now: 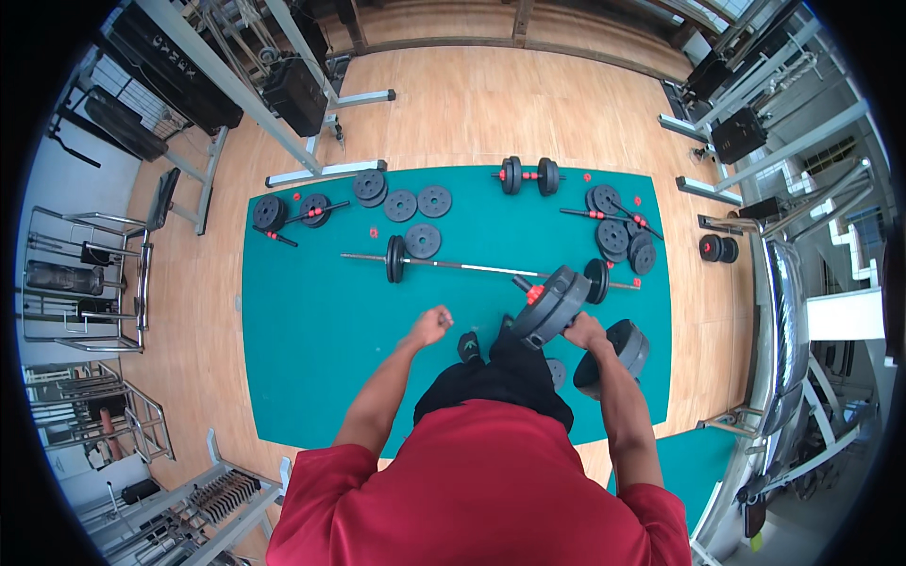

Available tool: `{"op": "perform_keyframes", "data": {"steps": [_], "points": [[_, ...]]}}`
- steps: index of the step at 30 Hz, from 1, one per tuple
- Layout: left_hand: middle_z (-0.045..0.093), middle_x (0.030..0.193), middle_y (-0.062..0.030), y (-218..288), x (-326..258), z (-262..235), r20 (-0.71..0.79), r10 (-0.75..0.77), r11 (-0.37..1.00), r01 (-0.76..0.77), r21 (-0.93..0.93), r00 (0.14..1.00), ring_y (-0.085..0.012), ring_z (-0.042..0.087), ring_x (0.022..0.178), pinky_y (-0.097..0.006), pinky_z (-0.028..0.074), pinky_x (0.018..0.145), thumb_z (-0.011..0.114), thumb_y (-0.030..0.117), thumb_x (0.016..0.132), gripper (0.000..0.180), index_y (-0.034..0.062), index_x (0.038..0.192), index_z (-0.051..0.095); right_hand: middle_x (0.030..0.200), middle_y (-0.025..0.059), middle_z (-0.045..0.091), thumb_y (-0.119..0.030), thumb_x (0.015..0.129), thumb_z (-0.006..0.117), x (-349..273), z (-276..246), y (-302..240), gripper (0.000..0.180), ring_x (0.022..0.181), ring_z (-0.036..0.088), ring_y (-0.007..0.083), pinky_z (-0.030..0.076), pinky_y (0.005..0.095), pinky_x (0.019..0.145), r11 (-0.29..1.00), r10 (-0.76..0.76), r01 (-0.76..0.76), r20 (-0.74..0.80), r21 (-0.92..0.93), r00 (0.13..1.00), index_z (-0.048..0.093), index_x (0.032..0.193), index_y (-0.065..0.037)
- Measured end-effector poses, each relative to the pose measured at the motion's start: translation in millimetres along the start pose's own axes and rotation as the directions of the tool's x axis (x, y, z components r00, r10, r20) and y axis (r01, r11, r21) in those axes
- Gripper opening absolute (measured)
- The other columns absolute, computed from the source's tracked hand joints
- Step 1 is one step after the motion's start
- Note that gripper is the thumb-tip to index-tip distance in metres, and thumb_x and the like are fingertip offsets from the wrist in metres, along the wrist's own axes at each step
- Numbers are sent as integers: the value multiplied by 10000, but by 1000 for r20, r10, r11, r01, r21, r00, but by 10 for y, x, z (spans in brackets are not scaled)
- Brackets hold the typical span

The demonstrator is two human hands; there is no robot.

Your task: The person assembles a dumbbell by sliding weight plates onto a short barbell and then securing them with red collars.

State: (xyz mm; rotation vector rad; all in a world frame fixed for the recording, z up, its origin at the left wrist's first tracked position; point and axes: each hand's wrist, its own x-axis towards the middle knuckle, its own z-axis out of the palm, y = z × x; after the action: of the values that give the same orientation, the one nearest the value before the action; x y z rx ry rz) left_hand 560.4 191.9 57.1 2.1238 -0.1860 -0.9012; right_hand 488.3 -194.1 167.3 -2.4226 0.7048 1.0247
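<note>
My right hand (585, 330) grips a loaded dumbbell (559, 309), fingers wrapped round its handle. Thick black plates sit on either side of the hand, and a red collar shows near one bar end. The dumbbell is tilted and held up over the mat beside my right leg. My left hand (432, 325) is curled into a loose fist off to the left, with nothing visible in it. Beyond both hands a long barbell (486, 270) lies across the green mat (311, 349), with black plates near each end.
Loose black plates (422, 241) and short bars (316, 214) with red collars lie at the mat's far left. More plates (612, 238) are at its far right. Another dumbbell (528, 176) rests at the back. Weight machines (104, 274) and a padded bench (781, 330) flank the mat.
</note>
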Motion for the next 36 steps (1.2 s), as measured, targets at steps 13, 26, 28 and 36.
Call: {"op": "perform_keyframes", "data": {"steps": [13,26,28,36], "points": [[582,588,-43,581,1070,-1094,-590,-237,931,8,-364,772,-130,553,517,-325,455,530,607,251,933,327,29,703,540,1251,212,613,-354,749,641,1647,-1483,-1498,536,1174,578,379,473,472,977,942,-241,274,176,-193,954,643,1189,-49],[615,781,-17,1258,2278,-1803,-513,-124,792,-226,-567,849,-80,560,669,-239,455,584,541,60,927,73,35,965,598,1293,239,571,-313,755,633,2716,-2480,-2951,557,1220,544,376,448,446,1020,860,-313,396,281,-322,907,611,1229,-24],[621,802,-18,1394,2654,-1959,-449,-202,775,-138,-617,871,-83,579,694,-246,457,609,552,105,936,84,54,977,604,1280,245,579,-305,751,630,2944,-2618,-3210,546,1204,556,378,454,449,1012,860,-338,397,226,-320,914,619,1217,-21],[602,1092,23,1785,3303,-2579,-163,-386,404,8,-915,908,-86,494,809,-284,438,733,535,348,962,320,147,1198,616,1145,244,649,-302,758,625,3335,-2973,-4059,432,1128,607,369,496,452,955,842,-406,445,185,-306,895,698,1091,-36]]}}
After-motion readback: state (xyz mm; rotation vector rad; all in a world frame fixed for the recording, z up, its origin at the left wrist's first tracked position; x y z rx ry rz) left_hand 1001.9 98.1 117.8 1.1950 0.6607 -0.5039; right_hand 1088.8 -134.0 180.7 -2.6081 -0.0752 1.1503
